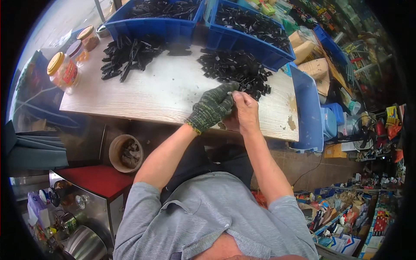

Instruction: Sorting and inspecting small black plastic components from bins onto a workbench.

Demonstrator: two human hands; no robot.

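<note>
My left hand [212, 105], in a dark green knitted work glove, is closed at the near edge of the table. Bare and pinched, my right hand [246, 112] meets the glove's fingertips. Whatever is between the fingers is too small or hidden to name. Just beyond both hands spreads a pile of small black plastic pieces [234, 67]. A second heap, of longer black plastic strips [130, 56], lies at the far left of the whitish wooden table [151, 93].
Two blue crates [158, 28] [247, 41] full of black parts stand along the back. Lidded jars [64, 71] line the left edge. A blue bin [307, 112] adjoins the table's right end. Below left are a round bucket [116, 151] and a red-topped cabinet [95, 180].
</note>
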